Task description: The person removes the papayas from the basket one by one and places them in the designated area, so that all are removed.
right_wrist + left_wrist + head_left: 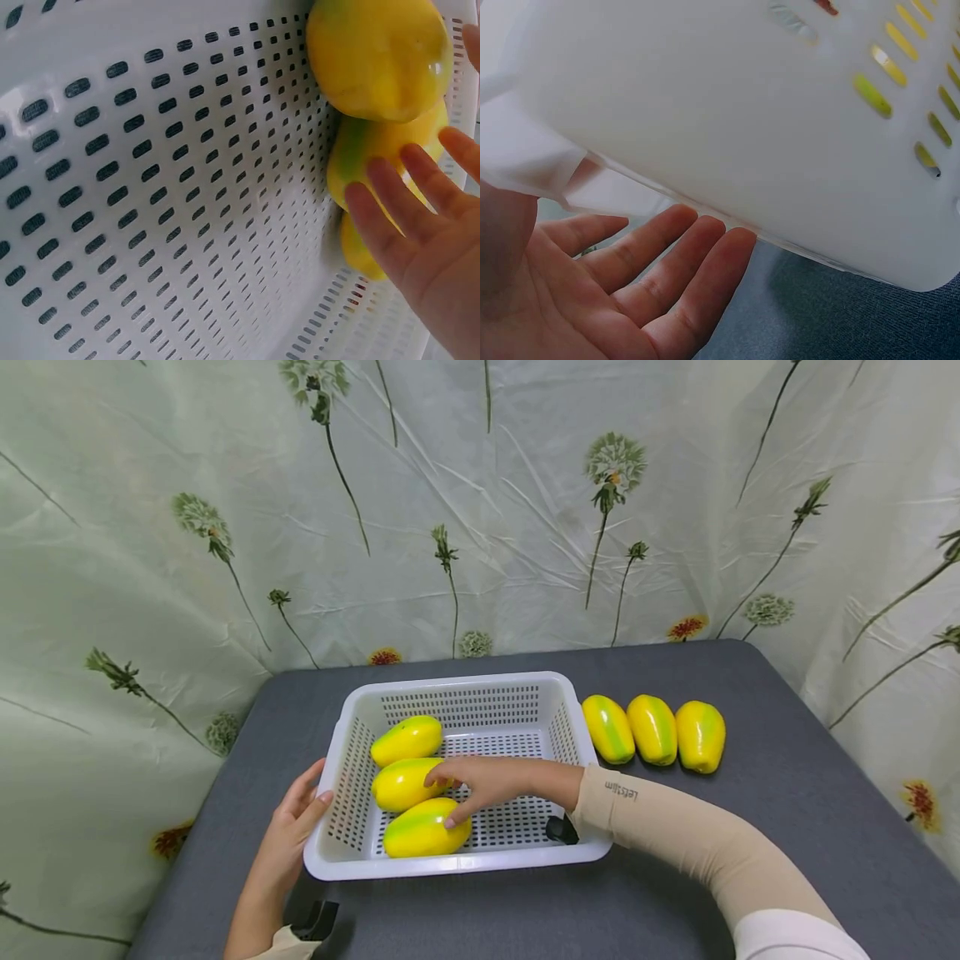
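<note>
A white perforated plastic basket [465,862] holds three yellow papayas with green streaks along its left side: a back one [407,740], a middle one [397,787] and a front one [422,833]. My right hand [491,779] reaches in over the right wall. Its spread fingers are over the middle papaya and its thumb overlaps the front papaya's right end. In the right wrist view, the fingers [386,202] are extended beside the fruit. My left hand [291,821] touches the basket's left side, thumb at the rim. Its fingers [697,292] lie loosely extended along the outer lower edge.
Three more papayas stand in a row right of the basket: a left one [608,729], a centre one [652,730] and a right one [701,737]. A dark grey cloth covers the table [525,914]. Behind hangs a pale curtain [510,510] printed with flowers.
</note>
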Available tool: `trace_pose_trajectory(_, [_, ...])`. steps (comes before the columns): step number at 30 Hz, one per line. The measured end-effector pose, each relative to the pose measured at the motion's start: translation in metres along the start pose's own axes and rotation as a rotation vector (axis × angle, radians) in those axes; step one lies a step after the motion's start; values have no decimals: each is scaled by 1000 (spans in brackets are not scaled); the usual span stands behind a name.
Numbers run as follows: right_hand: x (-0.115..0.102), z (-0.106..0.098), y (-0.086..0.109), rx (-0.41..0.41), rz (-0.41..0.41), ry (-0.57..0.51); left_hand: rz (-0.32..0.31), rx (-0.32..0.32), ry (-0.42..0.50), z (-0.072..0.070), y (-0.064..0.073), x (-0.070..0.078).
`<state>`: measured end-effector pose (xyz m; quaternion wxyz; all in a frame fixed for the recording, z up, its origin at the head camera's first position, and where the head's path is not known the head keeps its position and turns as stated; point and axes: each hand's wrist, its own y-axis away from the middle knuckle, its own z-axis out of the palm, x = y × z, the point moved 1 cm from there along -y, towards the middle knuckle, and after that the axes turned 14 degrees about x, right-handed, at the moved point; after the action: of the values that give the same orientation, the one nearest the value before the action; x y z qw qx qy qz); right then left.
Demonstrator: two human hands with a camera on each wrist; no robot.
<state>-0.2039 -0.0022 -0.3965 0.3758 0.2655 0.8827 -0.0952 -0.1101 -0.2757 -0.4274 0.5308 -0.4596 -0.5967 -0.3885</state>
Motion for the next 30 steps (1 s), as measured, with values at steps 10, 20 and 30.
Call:
trace_pose_trajectory(10, [2, 4, 1, -91, 70, -1, -4, -3, 8, 0, 1, 1])
trace_pose_trajectory(20, [2, 4, 0, -128, 11, 3, 8, -8, 17, 0, 1, 0])
trace_pose_trajectory(30, [-1, -8, 7, -83, 22, -43, 2, -5, -12, 1, 1, 0])
